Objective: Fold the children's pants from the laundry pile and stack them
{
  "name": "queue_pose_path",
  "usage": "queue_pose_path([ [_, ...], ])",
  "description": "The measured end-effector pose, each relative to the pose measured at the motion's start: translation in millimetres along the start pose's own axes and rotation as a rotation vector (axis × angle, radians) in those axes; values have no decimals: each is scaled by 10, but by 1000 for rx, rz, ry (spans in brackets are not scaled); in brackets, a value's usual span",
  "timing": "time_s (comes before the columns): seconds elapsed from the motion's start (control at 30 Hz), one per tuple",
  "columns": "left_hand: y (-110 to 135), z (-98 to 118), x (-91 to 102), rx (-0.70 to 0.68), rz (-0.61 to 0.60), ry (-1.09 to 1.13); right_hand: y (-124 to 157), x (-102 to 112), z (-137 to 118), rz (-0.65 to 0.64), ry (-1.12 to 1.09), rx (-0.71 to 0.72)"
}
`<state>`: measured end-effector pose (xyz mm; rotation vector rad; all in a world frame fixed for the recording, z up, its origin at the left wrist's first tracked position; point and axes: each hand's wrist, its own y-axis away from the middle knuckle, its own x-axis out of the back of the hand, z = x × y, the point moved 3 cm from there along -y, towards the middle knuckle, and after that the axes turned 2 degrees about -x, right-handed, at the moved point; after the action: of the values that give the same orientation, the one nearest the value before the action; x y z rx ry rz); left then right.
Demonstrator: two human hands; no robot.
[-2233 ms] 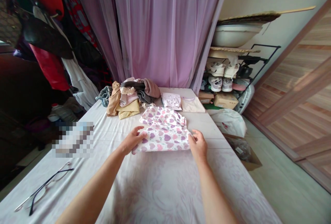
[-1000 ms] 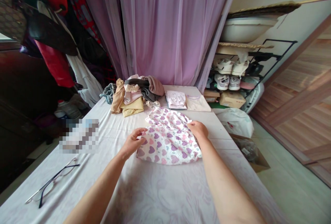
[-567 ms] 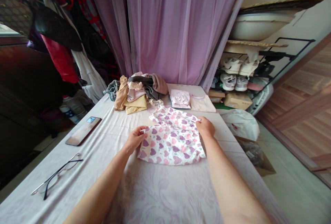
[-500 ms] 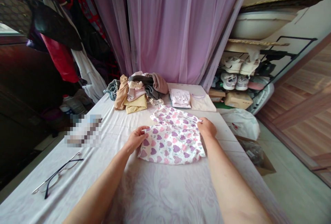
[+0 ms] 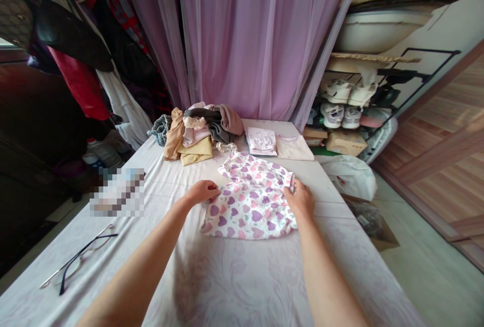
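A white garment printed with purple and pink hearts (image 5: 251, 206) is laid flat on the lilac-patterned tabletop (image 5: 227, 281), folded over on itself. Its left edge is touched by the open left hand (image 5: 200, 192), while its right edge is pinched by the right hand (image 5: 300, 198). A heap of folded clothes (image 5: 194, 135) is placed just beyond it, and eyeglasses (image 5: 77, 261) lie well apart to the left.

Eyeglasses (image 5: 79, 259) are lying near the counter's (image 5: 159, 178) front left corner, while a clothes pile (image 5: 192, 133) is sitting along its far edge.
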<state>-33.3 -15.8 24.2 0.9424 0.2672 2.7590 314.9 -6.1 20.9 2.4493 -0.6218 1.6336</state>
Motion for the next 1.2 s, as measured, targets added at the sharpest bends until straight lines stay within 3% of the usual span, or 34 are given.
queue_pose_path([
  [0.23, 84, 8, 34, -105, 144, -43, -23, -122, 188, 56, -220, 71],
  [0.33, 181, 35, 25, -35, 115, 121, 62, -31, 129, 153, -277, 129],
  [0.47, 311, 79, 0, 48, 20, 465, 350, 136, -223, 253, -362, 401],
  [0.67, 377, 93, -99, 44, -97, 963, 895, -41, -849, 104, -568, 743],
  [0.87, 449, 189, -298, -65, -158, 1103, 1204, -233, -1103, -83, -670, 773],
  [0.93, 435, 235, -338, -112, -118, 1041, 1232, -243, -1115, -124, -694, 764],
  [1.1, 298, 241, -307, -174, 203, 852, 1232, -261, -1088, -119, -742, 717],
  [1.2, 243, 192, -261, -157, 320, 758, 1231, -285, -1078, -112, -752, 704],
])
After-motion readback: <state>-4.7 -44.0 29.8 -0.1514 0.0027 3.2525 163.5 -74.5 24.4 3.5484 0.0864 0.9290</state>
